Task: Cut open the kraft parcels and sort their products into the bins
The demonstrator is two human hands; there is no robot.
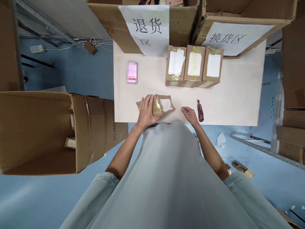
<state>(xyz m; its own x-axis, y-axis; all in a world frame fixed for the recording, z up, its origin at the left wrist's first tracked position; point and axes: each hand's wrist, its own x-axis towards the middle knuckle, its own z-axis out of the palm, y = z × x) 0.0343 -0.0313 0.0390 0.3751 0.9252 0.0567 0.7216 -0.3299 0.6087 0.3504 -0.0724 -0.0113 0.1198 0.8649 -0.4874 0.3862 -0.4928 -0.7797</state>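
Observation:
A small taped cardboard parcel [164,105] with a white label lies near the front edge of the pale table [228,101]. My left hand [145,111] rests on its left end, fingers curled over it. My right hand [189,114] hovers just right of the parcel, fingers loosely bent and empty. A red and black utility knife [200,110] lies on the table right beside my right hand.
Three labelled parcels [194,66] stand in a row at the back. Two big cartons with paper signs [149,27] [228,38] sit behind them. A pink phone [132,72] lies at the left. An open carton [47,132] stands on the floor to my left.

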